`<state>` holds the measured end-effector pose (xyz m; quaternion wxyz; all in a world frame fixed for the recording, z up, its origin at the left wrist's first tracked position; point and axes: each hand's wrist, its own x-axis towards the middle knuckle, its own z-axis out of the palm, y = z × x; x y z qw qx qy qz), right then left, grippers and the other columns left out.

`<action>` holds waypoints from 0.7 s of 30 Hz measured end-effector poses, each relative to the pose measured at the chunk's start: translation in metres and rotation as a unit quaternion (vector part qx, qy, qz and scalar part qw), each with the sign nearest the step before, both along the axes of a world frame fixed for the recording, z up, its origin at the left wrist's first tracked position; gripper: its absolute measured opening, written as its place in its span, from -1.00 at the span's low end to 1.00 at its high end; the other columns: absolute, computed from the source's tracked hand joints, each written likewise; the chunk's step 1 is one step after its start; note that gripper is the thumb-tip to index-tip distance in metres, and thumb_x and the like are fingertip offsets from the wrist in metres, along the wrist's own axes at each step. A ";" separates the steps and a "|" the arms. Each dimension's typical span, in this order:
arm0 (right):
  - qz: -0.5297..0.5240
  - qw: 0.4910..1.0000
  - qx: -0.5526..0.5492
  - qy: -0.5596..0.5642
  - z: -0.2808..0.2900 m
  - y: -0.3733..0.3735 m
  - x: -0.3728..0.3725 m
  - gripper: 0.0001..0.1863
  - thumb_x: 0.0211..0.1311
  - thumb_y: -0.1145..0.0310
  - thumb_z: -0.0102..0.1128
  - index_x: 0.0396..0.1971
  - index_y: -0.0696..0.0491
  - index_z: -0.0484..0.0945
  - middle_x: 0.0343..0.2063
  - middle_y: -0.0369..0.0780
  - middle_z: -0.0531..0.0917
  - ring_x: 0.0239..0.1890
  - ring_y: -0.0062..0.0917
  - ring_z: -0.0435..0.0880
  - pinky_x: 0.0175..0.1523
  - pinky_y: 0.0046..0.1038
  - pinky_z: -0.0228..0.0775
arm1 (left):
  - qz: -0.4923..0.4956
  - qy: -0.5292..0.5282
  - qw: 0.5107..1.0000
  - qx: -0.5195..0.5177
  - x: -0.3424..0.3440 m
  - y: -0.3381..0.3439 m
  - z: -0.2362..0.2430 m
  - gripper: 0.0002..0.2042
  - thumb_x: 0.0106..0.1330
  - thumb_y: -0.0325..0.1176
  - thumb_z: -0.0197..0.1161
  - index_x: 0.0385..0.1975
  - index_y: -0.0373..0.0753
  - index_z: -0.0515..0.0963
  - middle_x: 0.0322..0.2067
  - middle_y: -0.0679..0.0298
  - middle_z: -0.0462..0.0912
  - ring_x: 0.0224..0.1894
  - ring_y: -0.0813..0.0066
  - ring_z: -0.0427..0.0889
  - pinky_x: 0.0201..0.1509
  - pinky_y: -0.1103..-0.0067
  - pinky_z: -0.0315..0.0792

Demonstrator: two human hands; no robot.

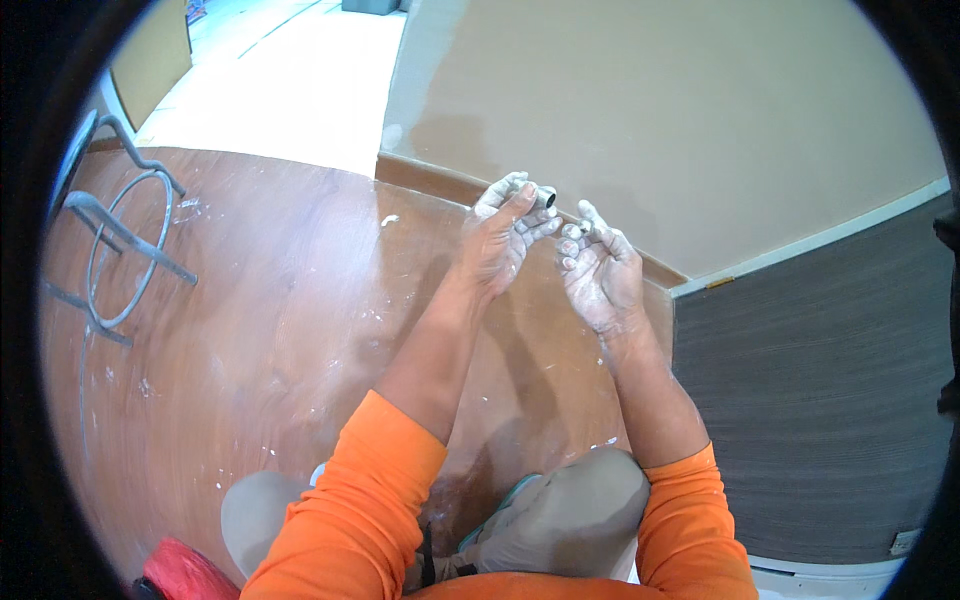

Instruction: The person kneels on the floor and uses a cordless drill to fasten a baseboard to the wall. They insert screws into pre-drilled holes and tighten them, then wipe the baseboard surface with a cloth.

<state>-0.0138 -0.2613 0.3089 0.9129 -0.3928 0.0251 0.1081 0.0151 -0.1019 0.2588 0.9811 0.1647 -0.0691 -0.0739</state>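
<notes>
So, my dusty left hand (pixel 497 235) is gripping a short tube (pixel 545 197), dark end facing right, up in front of the brown baseboard (pixel 425 178). Right hand (pixel 604 275)'s in front of that baseboard too, fingers half curled, can't tell if they're pinching anything. Metal stool (pixel 140 243)'s well left of the baseboard.

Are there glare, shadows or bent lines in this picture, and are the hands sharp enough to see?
Head view: the pale floor at upper left is washed out by glare; soft shadows lie on the brown floor; its far edge curves; the left hand and right hand are fairly clear, though fine detail is lost.
</notes>
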 end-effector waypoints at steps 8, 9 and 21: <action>0.003 0.998 -0.049 -0.037 -0.007 0.016 0.002 -0.65 0.52 0.36 0.03 0.21 0.14 0.39 -0.09 -0.17 0.66 -0.19 -0.54 0.63 -0.17 -0.52 0.51 | 0.026 0.012 0.998 0.054 -0.010 0.022 0.002 -0.75 0.38 -0.30 0.37 -0.05 -0.14 0.50 -0.19 0.26 0.67 -0.12 0.42 0.65 0.12 0.36 0.56; -0.004 0.997 -0.066 -0.036 -0.006 0.019 0.000 -0.65 0.53 0.36 0.04 0.21 0.15 0.40 -0.09 -0.17 0.67 -0.19 -0.55 0.63 -0.18 -0.54 0.51 | 0.029 0.008 0.998 0.062 -0.011 0.023 0.003 -0.75 0.37 -0.29 0.38 -0.05 -0.14 0.50 -0.20 0.27 0.67 -0.12 0.42 0.65 0.11 0.37 0.56; 0.021 0.970 -0.244 -0.008 -0.046 0.010 -0.005 -0.72 0.51 0.39 0.08 0.11 0.17 0.51 -0.20 -0.21 0.69 -0.26 -0.58 0.64 -0.23 -0.57 0.49 | 0.056 0.136 0.962 0.228 -0.010 0.016 -0.060 -0.66 0.37 -0.25 0.38 0.06 -0.14 0.49 -0.20 0.30 0.65 -0.15 0.46 0.65 -0.04 0.43 0.56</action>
